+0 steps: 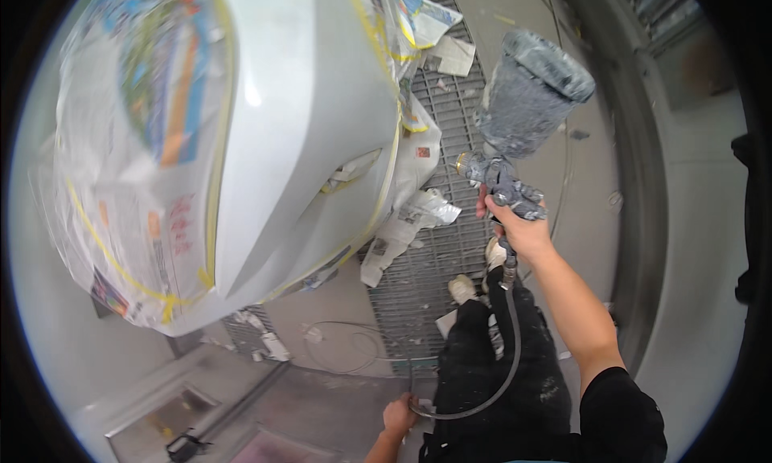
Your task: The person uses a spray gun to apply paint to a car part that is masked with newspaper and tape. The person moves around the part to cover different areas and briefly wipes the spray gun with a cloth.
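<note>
My right hand (521,228) is closed round the handle of a spray gun (500,178), its body and cup (532,93) crusted with grey-white paint. The gun's nozzle points left, toward a white car body panel (322,101), with a gap between them. From the gun's base an air hose (511,334) curves down past my legs to my left hand (399,415), which grips it low in the view. Sheets of newspaper and plastic (137,165), edged with yellow tape, cover the areas beside the bare panel.
A metal floor grating (446,258) runs between the car and my feet, with loose masking paper (402,230) hanging over it. More hose (346,366) lies looped on the floor. To the right stands a grey wall (708,214). A dark clamp-like object (186,445) shows at lower left.
</note>
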`<action>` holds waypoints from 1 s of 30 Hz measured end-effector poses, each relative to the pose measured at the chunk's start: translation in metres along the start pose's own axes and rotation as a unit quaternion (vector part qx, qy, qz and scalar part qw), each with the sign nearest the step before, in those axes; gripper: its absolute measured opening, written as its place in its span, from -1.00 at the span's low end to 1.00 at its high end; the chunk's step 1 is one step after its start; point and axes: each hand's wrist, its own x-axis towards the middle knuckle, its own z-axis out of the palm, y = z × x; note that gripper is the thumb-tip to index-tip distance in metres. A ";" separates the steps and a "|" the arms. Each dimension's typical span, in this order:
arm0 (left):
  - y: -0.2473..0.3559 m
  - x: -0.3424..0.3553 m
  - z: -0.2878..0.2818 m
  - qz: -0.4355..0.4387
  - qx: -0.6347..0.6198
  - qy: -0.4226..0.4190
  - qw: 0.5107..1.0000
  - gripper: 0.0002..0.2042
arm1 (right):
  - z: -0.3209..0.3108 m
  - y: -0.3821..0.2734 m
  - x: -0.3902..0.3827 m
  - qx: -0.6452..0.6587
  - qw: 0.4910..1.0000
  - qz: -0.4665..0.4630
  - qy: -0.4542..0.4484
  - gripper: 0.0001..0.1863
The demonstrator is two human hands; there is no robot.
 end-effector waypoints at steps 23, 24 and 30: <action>0.176 0.004 -0.045 0.148 -0.155 0.175 0.961 -0.68 | 0.081 -0.244 0.014 -0.389 0.853 -0.227 -0.263 -0.72; 0.186 0.005 -0.047 0.153 -0.158 0.176 0.960 -0.68 | 0.080 -0.256 0.023 -0.417 0.848 -0.229 -0.235 -0.72; 0.247 0.017 -0.059 0.171 -0.191 0.173 0.951 -0.68 | 0.080 -0.310 0.087 -0.385 0.839 -0.325 -0.206 -0.69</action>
